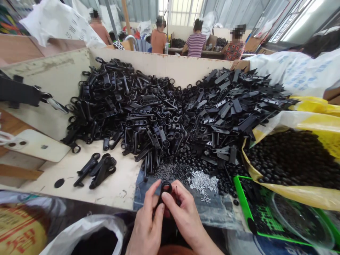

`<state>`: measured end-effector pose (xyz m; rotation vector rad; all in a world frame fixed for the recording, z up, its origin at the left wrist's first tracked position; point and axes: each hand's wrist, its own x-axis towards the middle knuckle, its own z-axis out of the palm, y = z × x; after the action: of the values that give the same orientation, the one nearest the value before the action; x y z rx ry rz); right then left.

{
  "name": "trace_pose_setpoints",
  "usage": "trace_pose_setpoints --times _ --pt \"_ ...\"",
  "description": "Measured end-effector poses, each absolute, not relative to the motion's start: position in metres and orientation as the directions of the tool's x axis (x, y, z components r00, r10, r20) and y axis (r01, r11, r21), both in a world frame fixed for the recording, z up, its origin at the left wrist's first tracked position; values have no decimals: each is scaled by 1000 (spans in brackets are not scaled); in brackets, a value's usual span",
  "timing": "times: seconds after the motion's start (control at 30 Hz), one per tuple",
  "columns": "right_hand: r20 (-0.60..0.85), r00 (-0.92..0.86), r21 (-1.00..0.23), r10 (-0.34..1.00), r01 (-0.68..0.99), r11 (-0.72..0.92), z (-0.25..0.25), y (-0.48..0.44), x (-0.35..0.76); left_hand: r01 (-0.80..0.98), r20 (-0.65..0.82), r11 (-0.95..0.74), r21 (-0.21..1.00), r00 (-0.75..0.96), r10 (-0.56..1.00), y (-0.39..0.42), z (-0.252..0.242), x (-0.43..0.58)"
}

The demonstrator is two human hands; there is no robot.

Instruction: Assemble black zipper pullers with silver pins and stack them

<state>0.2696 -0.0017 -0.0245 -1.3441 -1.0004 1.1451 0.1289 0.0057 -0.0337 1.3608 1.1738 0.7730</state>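
Observation:
A black plastic part with a ring at one end is held between my two hands, just over the front edge of the table. My left hand grips it from the left, thumb along its side. From the right, my right hand closes on it, thumb pressed near the ring; the fingertips behind are partly hidden. Just beyond my hands lie small silver metal pins and tiny dark pieces. Farther back is a big heap of similar black ring-ended parts.
Flat black pieces heap at the right. A yellow-white bag of black balls and a green tray stand at the right front. Several black parts and a phone are at left. Several people sit at the back.

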Motion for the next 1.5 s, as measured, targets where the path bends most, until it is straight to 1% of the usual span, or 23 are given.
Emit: trace_pose_setpoints --times 0.1,0.17,0.23,0.3,0.37,0.5,0.57,0.63,0.7,0.73,0.8,0.83,0.93,0.97,1.0,1.07,1.13,1.23,1.27,1.33,1.4,1.43,1.5 --pt "-148 150 -982 977 -138 -128 -32 -1 271 187 -178 124 974 307 935 7 -34 132" --pt "-198 23 -958 980 -215 -188 -32 -3 277 162 -190 145 976 310 932 6 -34 132" --pt "-212 -78 -944 974 -240 -224 -28 -5 283 151 -192 149 977 324 927 2 -34 129" --pt "-200 -99 -943 975 -250 -219 -23 -6 286 159 -177 129 979 338 924 -1 -37 127" --pt "-181 -62 -949 982 -251 -191 -20 -6 286 193 -155 94 977 332 930 -2 -41 125" --pt "-115 57 -986 992 -124 -107 -20 -1 280 232 -135 45 972 391 910 5 -42 124" --pt "-64 109 -998 992 -34 -60 -18 2 279 155 -158 103 982 401 902 10 -36 126" --pt "11 139 -1000 990 31 7 -12 3 281 18 -176 181 983 351 920 13 -27 129" --pt "85 142 -995 986 67 76 -2 2 285 -94 -165 198 976 279 946 14 -17 131" --pt "122 140 -991 983 77 112 4 1 287 -107 -153 183 977 247 957 14 -13 132" --pt "182 127 -980 975 102 170 16 -2 290 -41 -110 121 992 214 971 16 -4 130" --pt "209 112 -974 972 117 196 22 -3 291 17 -63 60 998 246 967 17 -1 128" --pt "244 64 -961 968 150 233 31 -7 291 119 130 -213 970 488 863 21 4 122" --pt "241 65 -961 968 158 229 32 -8 291 118 183 -291 949 546 818 22 2 120" --pt "236 75 -961 969 165 221 31 -9 290 118 224 -344 931 560 798 21 -2 120" --pt "226 116 -962 967 185 202 29 -9 287 135 266 -379 916 504 822 19 -13 121" --pt "225 154 -959 962 210 190 26 -9 285 160 238 -334 929 433 869 14 -25 123" --pt "182 146 -966 972 212 149 23 -6 286 190 76 -148 971 339 938 4 -34 126" --pt "134 120 -978 984 177 112 22 -5 287 198 24 -86 976 296 955 2 -34 127" --pt "-7 11 -1000 1000 26 -8 22 -4 292 213 -45 -10 977 253 966 -2 -30 129" --pt "-117 -123 -979 985 -154 -136 22 -3 297 213 -59 -5 977 290 955 -4 -25 130" --pt "-137 -157 -966 978 -196 -166 21 -4 298 208 -41 -27 978 315 948 -4 -24 131" --pt "-117 -107 -979 987 -152 -133 21 -4 299 200 14 -86 976 336 942 -3 -24 132"
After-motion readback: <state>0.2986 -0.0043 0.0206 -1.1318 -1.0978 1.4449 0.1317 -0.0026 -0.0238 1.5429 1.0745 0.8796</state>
